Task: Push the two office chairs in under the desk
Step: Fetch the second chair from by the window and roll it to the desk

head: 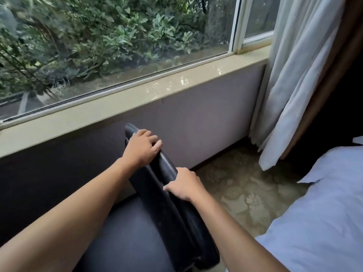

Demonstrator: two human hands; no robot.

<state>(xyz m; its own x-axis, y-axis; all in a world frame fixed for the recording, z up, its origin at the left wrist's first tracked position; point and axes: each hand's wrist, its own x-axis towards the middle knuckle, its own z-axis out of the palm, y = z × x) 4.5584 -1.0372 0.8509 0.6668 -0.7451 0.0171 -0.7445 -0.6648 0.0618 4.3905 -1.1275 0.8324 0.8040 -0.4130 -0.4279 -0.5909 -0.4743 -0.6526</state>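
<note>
A black office chair stands right below me, its dark padded backrest running from upper left to lower right and its grey seat to the left of that. My left hand grips the far end of the backrest's top edge, fingers curled over it. My right hand grips the same edge nearer to me. No desk and no second chair are in view.
A wide window with a pale sill runs across the view above a low grey wall. White curtains hang at the right. A bed with light bedding fills the lower right, with patterned carpet between it and the wall.
</note>
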